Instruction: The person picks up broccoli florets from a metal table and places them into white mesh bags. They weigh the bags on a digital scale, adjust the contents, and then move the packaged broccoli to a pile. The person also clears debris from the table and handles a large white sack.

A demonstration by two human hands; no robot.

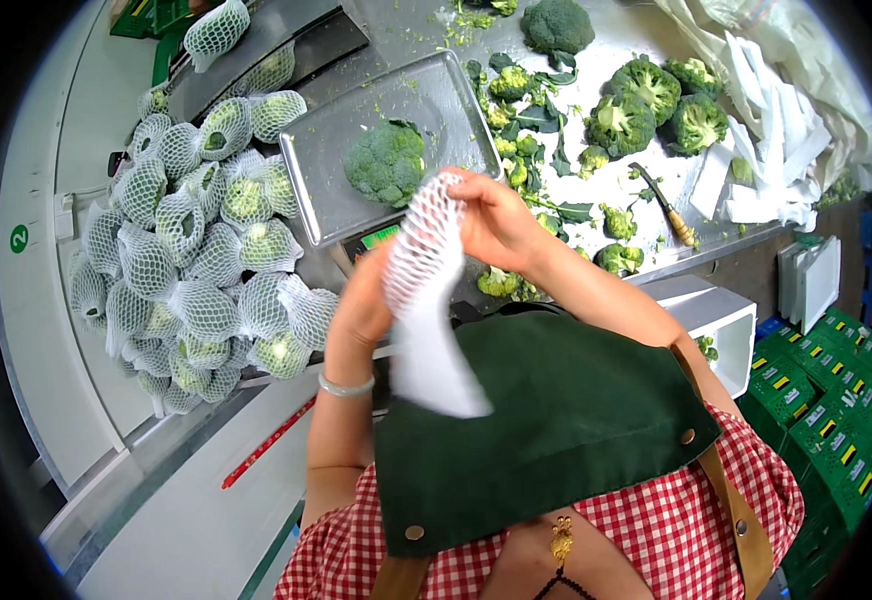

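Observation:
Both hands hold a white foam mesh sleeve over the front edge of a scale. My left hand grips its side, and my right hand pinches its upper end, with its mesh stretched and its lower part hanging over my green apron. Just beyond the hands, a broccoli head lies on the metal weighing tray. Left of the tray is a large pile of broccoli heads in foam mesh sleeves. A curved knife with a wooden handle lies to the right among trimmings.
Several bare broccoli heads stand at the upper right, near a heap of flat white foam sleeves. Broccoli leaves and florets litter the steel table. A white bin and green crates are at the right; a metal chute is upper left.

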